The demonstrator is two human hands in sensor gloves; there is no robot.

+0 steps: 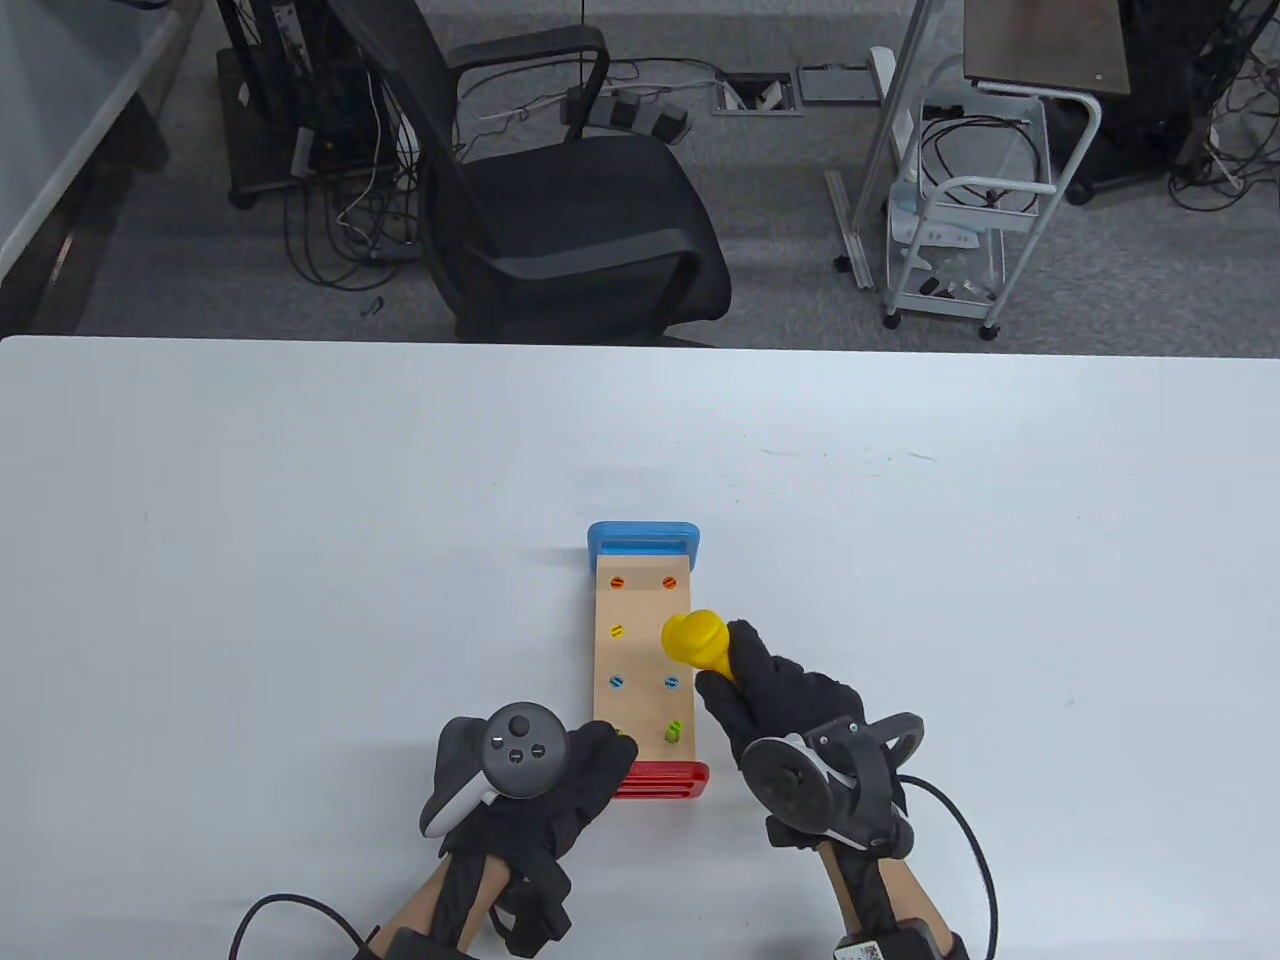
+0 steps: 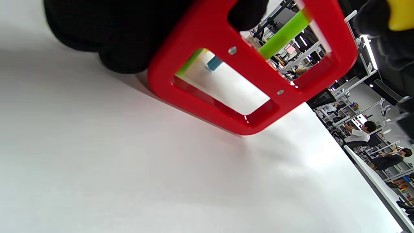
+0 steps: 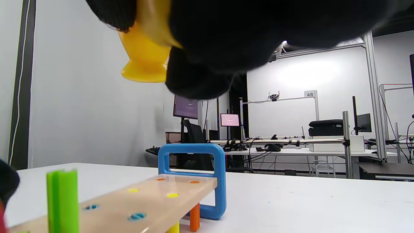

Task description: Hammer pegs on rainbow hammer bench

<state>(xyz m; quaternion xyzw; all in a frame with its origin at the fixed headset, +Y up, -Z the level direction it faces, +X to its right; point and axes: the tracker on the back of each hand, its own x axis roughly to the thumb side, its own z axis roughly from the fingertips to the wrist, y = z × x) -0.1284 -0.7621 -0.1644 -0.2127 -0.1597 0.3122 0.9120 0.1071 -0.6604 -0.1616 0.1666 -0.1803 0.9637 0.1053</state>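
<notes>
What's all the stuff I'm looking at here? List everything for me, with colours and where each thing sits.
Hammer bench: one, pale wood top with a blue end frame far and a red end frame near, on the table's near middle.
Pegs: eight; two orange, two yellow (one hidden under the hammer), two blue, all about flush; two green, the right green peg standing proud.
Hammer: one, yellow, raised above the bench's right side.
Table: one, white.
Office chair: one, black, behind the table.
Cart: one, white, back right.
Left hand: black glove, holding the bench's red end.
Right hand: black glove, gripping the hammer.
</notes>
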